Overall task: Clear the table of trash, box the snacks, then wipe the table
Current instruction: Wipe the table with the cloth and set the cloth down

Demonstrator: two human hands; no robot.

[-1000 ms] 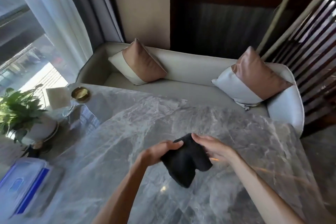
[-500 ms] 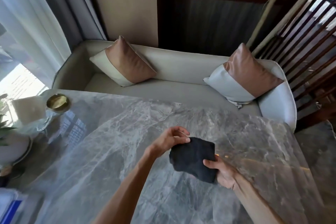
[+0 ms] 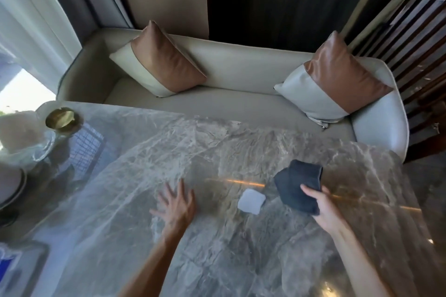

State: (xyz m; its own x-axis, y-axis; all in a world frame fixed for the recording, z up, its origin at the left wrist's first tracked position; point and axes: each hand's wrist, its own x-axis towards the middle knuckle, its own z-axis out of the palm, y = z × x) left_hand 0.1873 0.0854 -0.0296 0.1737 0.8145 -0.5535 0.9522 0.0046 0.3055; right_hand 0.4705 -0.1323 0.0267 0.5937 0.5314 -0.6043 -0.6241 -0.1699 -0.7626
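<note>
I see my right hand (image 3: pixel 321 202) gripping a folded dark cloth (image 3: pixel 298 188), fingers curled over its near edge, at the right side of the marble table (image 3: pixel 217 248). I judge it soft, light and floppy, so a broad palm-down hold over the fold should keep it bunched for wiping. My left hand (image 3: pixel 176 205) has its fingers spread wide, flat near the tabletop. A small pale patch (image 3: pixel 251 204) lies between the hands; I cannot tell what it is.
</note>
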